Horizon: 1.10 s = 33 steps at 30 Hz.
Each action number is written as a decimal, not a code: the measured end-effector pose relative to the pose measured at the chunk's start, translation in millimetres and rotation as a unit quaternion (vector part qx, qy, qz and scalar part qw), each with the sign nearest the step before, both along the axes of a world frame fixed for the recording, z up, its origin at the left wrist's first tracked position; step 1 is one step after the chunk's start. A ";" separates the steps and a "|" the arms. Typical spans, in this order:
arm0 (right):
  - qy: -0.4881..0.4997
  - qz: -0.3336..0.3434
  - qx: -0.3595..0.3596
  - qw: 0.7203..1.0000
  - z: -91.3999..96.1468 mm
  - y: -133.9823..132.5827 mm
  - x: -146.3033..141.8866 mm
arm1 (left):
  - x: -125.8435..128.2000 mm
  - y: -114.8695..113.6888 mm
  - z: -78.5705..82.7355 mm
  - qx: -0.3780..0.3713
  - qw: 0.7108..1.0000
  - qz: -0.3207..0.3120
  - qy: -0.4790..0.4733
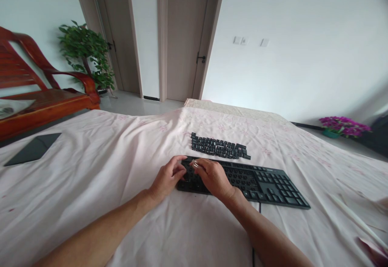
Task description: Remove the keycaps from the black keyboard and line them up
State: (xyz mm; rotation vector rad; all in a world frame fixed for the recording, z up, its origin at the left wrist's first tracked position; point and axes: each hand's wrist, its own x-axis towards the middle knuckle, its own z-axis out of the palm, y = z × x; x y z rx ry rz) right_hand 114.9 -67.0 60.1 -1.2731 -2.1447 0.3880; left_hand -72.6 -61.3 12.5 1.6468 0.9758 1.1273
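Observation:
A black keyboard (268, 188) lies on the pink cloth, its middle section bare of keycaps and its right-hand number block still capped. At its left end, my left hand (168, 174) is closed on the keyboard's edge, with thumb and fingers over the corner. My right hand (216, 177) rests above the left part of the board, its fingers pinched round a small shiny wire tool (195, 163), perhaps a keycap puller. The tool's tip is hidden among the fingers. Just behind the keyboard, loose black keycaps (218, 146) lie in rows on the cloth.
A dark flat tablet-like device (33, 149) lies at the left on the patterned cloth (145, 137). The keyboard's cable (253, 234) runs towards me. Beyond stand a wooden bench (45, 93), a green plant (86, 53) and purple flowers (344, 125). Pale sticks (360, 218) lie at the right.

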 end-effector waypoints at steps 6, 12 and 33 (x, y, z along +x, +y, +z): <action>-0.006 -0.028 0.000 1.000 -10.2 -1.7 -9.2 | 2.1 0.7 0.1 -0.036 0.997 -0.003 -0.067; 0.049 -0.009 0.042 0.998 -15.8 1.5 -6.9 | 3.3 3.9 3.1 -0.074 0.990 -0.018 -0.118; 0.088 -0.008 0.065 0.994 -17.4 0.1 -4.7 | 7.6 8.9 5.7 -0.051 0.989 0.032 -0.137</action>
